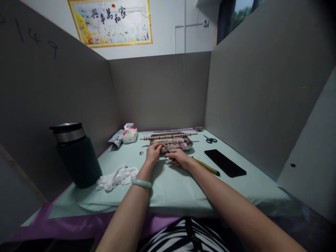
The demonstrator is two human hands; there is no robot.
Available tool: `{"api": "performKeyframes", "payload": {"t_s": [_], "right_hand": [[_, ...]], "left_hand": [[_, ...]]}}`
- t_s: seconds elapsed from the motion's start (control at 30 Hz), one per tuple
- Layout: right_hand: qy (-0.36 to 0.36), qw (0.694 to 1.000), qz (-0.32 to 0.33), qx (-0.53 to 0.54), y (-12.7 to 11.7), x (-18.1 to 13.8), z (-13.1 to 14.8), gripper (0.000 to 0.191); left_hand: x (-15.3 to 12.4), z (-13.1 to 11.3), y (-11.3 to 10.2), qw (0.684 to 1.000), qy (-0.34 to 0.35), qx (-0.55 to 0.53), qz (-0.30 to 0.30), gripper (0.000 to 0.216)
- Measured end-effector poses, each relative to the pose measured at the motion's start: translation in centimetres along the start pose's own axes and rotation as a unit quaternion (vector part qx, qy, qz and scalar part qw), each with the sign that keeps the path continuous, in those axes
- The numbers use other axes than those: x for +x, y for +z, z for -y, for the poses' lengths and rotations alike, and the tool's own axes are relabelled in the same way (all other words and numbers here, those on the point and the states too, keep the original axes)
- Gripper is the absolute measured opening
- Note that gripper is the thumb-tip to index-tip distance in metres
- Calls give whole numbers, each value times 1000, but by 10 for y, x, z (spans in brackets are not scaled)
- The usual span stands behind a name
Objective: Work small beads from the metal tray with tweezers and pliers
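Note:
My left hand is curled at the near edge of a metal tray filled with small coloured beads, fingers closed on something I cannot make out. Beside it, my right hand pinches a thin dark tool whose tip points into the tray. A pale green bangle circles my left wrist. Behind the tray lies a wooden stick with beads along it.
On the pale green mat are yellow-handled pliers, a black phone, small scissors, a dark flask, crumpled white cloth, a white box with packets and a small ring. Grey partition walls enclose three sides.

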State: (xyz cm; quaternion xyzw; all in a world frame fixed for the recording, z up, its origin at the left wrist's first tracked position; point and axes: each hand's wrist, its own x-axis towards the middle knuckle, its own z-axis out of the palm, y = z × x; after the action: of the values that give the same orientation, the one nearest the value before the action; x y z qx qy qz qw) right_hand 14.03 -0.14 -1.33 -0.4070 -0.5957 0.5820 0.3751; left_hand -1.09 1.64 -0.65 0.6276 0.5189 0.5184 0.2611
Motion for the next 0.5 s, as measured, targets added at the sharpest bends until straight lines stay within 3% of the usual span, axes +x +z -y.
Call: {"api": "performKeyframes", "payload": {"t_s": [0.33, 0.4, 0.5], "right_hand": [[67, 990, 93, 77, -7, -5, 6, 23], [68, 992, 84, 63, -6, -5, 5, 22], [35, 999, 14, -14, -2, -3, 2, 17]], "left_hand": [[-1, -3, -2, 993, -42, -91, 64, 20], [-1, -3, -3, 998, -16, -40, 47, 21], [-2, -3, -4, 997, 49, 62, -3, 22]]}}
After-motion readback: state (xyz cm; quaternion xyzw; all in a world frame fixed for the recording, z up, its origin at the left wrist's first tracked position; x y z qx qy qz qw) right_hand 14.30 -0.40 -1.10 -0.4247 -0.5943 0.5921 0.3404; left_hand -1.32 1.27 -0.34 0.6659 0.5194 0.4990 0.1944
